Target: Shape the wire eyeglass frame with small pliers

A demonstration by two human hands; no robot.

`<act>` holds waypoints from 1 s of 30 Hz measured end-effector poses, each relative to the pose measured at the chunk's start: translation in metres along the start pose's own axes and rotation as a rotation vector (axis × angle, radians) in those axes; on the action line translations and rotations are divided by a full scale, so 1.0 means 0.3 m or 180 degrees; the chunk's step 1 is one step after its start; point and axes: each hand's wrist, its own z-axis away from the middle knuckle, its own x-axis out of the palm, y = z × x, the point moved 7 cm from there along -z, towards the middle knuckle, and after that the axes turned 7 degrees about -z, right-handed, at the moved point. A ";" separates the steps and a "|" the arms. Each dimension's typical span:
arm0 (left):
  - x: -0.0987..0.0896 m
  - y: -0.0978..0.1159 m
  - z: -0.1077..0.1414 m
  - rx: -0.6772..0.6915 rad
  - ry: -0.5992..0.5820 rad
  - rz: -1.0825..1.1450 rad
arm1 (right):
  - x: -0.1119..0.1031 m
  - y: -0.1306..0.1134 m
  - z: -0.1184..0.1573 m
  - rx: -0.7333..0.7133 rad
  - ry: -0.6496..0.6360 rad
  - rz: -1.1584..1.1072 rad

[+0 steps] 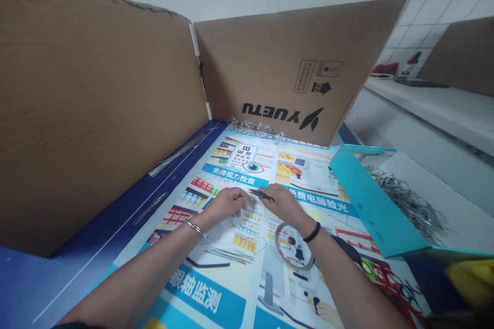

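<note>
My right hand [284, 203] is wrapped round small pliers [261, 195] with dark jaws and a bit of yellow on the handle. The jaws point left, toward my left hand [228, 204]. That hand is closed in a pinch, with a short gap between it and the plier tips. What sits in its fingertips is too fine to make out. Below the hands, several thin straight wires [230, 255] lie on the printed sheet [250, 313]. A ring-shaped coil of wire [278, 247] rests beside my right forearm, which partly covers it.
Tall cardboard panels [100, 103] [239, 61] stand at the left and back. Small clear pieces [252, 126] line the back panel's foot. Wire bundles [177, 154] lie along the left. At right, a turquoise-sided box [374, 200] holds tangled wire [409, 200]; red-handled tools [391, 280] lie nearer.
</note>
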 end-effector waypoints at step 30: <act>-0.018 -0.003 0.000 -0.0059 0.0350 -0.0144 | -0.039 -0.041 0.026 -0.0646 0.0743 0.1151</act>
